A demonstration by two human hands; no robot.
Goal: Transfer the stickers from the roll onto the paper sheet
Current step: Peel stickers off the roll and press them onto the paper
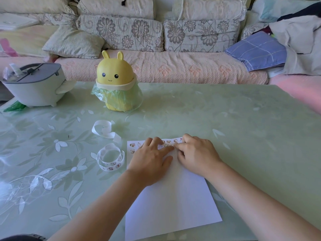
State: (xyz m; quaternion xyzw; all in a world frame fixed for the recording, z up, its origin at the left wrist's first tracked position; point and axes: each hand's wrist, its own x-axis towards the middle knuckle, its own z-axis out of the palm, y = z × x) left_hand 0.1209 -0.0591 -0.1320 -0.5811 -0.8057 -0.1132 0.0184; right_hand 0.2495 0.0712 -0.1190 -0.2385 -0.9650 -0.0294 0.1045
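Both hands are down flat-ish on the paper sheet (172, 202) near its far edge, just below centre frame. The left hand (151, 160) lies palm down with fingers loosely spread, index finger stretched toward the right and pressing on the sheet. The right hand (196, 153) has its fingers curled in, tips meeting the left index; looks like it's pinching or pressing down a sticker, but I can't tell if anything's actually between the fingertips (too small).

Rows of little stickers (169, 141) already run along the sheet's top edge, partly hidden under the fingers. Most of the sheet toward the bottom of the frame is blank, so I'd say it's early going.

The sticker roll (111, 160) sits on the worktop (243, 119) just to the left of the sheet, loose coil standing on edge, strip end trailing up-left. It's clearly closer to the left hand, so reaching sideways for the next sticker falls to that one. A bare strip of backing (104, 130) curls further up.
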